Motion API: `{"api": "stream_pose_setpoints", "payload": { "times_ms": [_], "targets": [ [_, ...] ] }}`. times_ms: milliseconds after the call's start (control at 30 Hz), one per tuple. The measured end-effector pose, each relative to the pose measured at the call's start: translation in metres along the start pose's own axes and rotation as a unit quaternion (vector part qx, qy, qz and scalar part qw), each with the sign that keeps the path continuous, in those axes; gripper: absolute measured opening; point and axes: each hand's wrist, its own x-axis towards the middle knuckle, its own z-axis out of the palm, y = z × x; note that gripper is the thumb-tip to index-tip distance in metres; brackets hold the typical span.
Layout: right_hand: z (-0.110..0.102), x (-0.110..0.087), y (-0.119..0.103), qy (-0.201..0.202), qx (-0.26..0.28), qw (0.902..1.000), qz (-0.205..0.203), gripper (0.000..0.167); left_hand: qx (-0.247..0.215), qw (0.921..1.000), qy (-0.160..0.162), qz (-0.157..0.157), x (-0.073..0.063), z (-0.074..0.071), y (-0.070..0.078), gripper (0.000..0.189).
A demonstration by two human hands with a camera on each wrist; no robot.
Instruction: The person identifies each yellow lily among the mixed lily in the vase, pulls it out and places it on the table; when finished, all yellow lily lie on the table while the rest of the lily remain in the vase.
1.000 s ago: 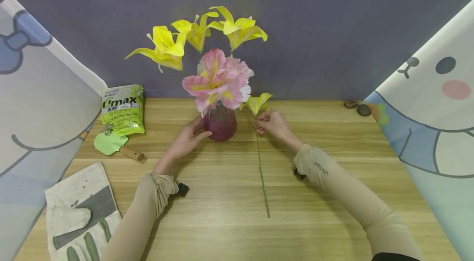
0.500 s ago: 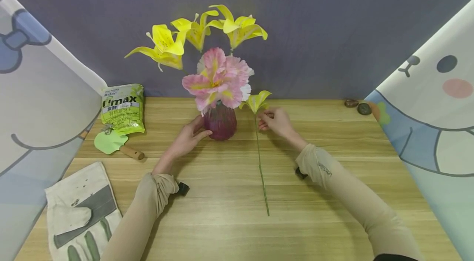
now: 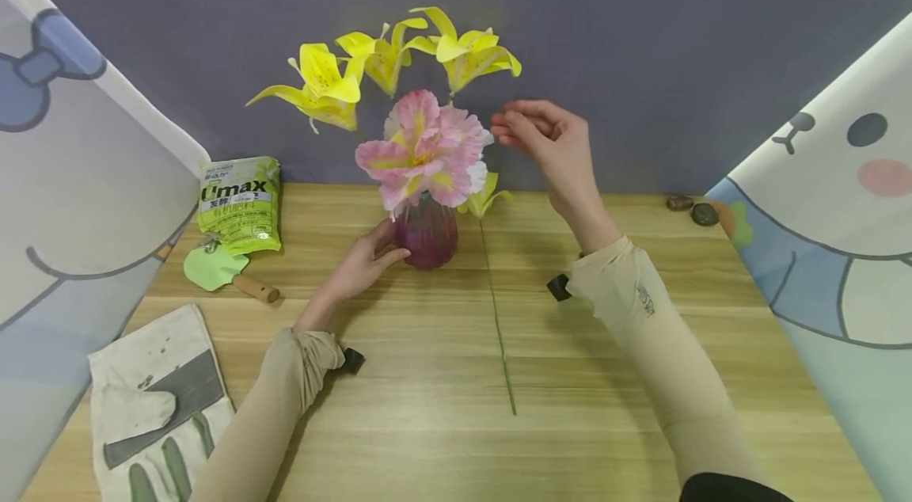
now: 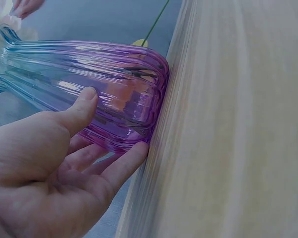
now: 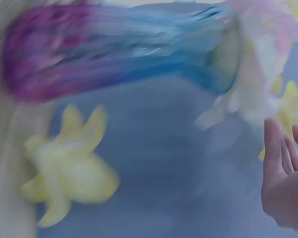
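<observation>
My left hand [image 3: 359,268] holds the ribbed glass vase [image 3: 426,239] low on its left side. In the left wrist view the thumb and curled fingers are around the vase's purple base, which stands on the table. A large pink flower [image 3: 420,154] and several yellow lilies [image 3: 329,86] rise from the vase, their lower stems mostly hidden. My right hand [image 3: 552,144] is raised to the right of the pink flower, with nothing between its loosely bent fingers. Beside the vase lies a single yellow lily [image 3: 483,199], its long green stem [image 3: 501,332] pointing toward the front of the table.
To the left are a green fertiliser bag [image 3: 241,205], a small green trowel [image 3: 215,268] with a wooden handle, and a work glove [image 3: 157,399]. Two dark stones [image 3: 704,214] lie at the back right. A grey backdrop [image 3: 641,74] stands behind the table.
My right hand has let go of the loose lily's stem and moved up beside the pink flower. The left hand stays on the vase.
</observation>
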Motion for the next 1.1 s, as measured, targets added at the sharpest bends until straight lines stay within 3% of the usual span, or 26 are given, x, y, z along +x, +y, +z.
{"api": "stream_pose_setpoints", "payload": {
  "times_ms": [100, 200, 333, 433, 1100],
  "targets": [
    [0.019, 0.012, -0.007, -0.004, -0.009, 0.9999, 0.007, 0.019, -0.006, 1.0, 0.0, -0.002, -0.001, 0.001, -0.001, 0.065],
    [0.032, 0.022, -0.009, -0.006, -0.063, 0.9978, 0.023, 0.026, -0.008, 1.0, 0.001, 0.002, -0.002, 0.001, -0.002, 0.067],
    [0.041, 0.029, -0.004, -0.012, -0.121, 0.992, 0.034, 0.026, -0.007, 1.0, 0.003, 0.007, -0.002, 0.002, -0.002, 0.068],
    [0.046, 0.033, 0.0, -0.021, -0.136, 0.99, 0.032, 0.023, -0.007, 1.0, 0.004, 0.004, -0.001, 0.002, -0.002, 0.071],
    [0.061, 0.04, 0.019, -0.009, -0.098, 0.9948, 0.025, 0.023, 0.009, 0.9999, 0.006, 0.013, 0.002, 0.001, -0.003, 0.065]
  ]
}}
